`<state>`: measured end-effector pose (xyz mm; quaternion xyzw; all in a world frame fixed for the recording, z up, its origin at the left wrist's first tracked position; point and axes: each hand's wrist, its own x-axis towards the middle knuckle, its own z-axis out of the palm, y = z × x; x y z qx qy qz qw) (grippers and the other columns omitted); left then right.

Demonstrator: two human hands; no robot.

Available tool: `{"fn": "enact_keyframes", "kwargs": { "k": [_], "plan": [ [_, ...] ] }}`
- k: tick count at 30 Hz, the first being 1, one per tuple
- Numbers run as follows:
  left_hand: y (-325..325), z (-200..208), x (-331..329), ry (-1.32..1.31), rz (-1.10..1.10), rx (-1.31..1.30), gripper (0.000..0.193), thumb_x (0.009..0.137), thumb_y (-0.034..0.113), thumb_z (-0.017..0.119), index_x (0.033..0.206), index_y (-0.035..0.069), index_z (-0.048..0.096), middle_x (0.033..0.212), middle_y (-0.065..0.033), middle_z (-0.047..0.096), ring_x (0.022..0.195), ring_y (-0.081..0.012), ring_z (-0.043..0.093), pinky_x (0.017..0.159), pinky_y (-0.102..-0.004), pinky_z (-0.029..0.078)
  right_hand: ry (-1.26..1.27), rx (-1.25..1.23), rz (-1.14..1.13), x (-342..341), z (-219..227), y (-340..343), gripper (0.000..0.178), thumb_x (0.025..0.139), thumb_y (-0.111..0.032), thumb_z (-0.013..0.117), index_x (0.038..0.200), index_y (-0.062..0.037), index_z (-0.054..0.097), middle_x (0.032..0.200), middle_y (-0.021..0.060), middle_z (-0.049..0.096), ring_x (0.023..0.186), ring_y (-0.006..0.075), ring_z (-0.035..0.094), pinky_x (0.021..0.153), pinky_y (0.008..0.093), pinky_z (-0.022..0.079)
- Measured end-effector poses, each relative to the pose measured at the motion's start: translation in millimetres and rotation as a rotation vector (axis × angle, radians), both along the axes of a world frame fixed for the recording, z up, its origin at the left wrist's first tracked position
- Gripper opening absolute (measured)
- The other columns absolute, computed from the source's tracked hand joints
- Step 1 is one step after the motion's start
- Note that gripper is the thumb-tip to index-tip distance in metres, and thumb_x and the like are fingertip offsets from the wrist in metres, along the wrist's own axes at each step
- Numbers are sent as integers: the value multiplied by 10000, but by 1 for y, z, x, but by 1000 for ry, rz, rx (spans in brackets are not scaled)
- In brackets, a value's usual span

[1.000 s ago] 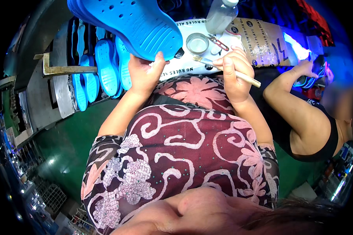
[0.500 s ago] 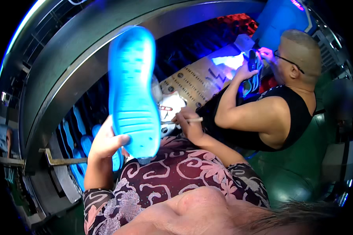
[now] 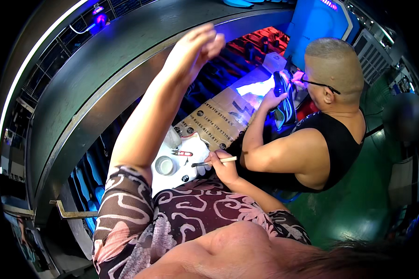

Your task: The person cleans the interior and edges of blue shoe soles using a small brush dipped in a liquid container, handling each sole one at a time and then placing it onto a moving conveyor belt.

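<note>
My left hand (image 3: pixel 198 50) is raised over the edge of the curved conveyor, fingers apart and slightly bent, with nothing seen in them; motion blurs it a little. In front of my torso, my right hand (image 3: pixel 222 168) is closed around a brush (image 3: pixel 228 159) with a pale wooden handle. The brush's dark bristles point left, beside a small cup (image 3: pixel 165 165) of whitish liquid. That cup rests on a white covering (image 3: pixel 173 180), near small red-handled snips (image 3: pixel 183 153). Blue shoe soles (image 3: pixel 237 3) lie on the conveyor at the far top edge.
The dark green conveyor (image 3: pixel 93 74) curves from far right to near left. A cardboard sheet (image 3: pixel 214 118) lies beyond the cup. Close on the right, a co-worker (image 3: pixel 307 139) holds a dark and blue shoe piece (image 3: pixel 284 100). More blue soles (image 3: pixel 83 183) hang beneath the conveyor.
The blue sole has left my left hand, which has reached up and forward over the conveyor edge. My right hand still holds the brush, and the cup has come into sight.
</note>
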<state>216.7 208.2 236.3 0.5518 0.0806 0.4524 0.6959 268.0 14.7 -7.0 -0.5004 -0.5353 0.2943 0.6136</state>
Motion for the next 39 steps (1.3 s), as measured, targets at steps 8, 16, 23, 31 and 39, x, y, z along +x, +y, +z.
{"fn": "enact_keyframes", "kwargs": {
  "k": [8,16,23,31,39],
  "plan": [
    [-93,-149,-225,864,605,345,291,806,40,583,1092,-6,550,1026,-101,594,904,-158,593,813,-268,464,182,-145,114,-2,-10,11,306,911,-191,474,733,17,610,619,38,568,547,87,499,523,228,395],
    [-233,-294,-401,1839,1076,185,479,700,89,568,1161,-1,477,975,-201,581,901,-339,570,784,-410,460,260,-228,319,-31,-11,15,289,910,-185,463,762,14,610,676,42,586,608,94,520,579,227,420],
    [-242,-312,-402,2123,941,-51,363,723,247,564,978,1,485,878,-252,607,794,-409,591,702,-476,469,165,-268,318,-34,-21,9,287,909,-183,452,759,5,610,669,34,589,615,93,522,582,224,413],
    [-248,-354,-406,1038,1247,-446,359,756,235,578,1016,4,488,681,-68,569,606,-223,545,535,-348,439,181,-305,308,-25,-21,13,367,928,-238,445,732,32,597,621,34,544,590,91,484,579,224,392],
    [-247,-252,-306,203,782,-806,439,786,216,583,1165,58,428,934,-89,575,658,-146,574,508,-232,460,140,-262,329,-30,-7,23,371,925,-246,448,736,39,593,637,59,560,593,102,496,581,229,397]
  ]
}}
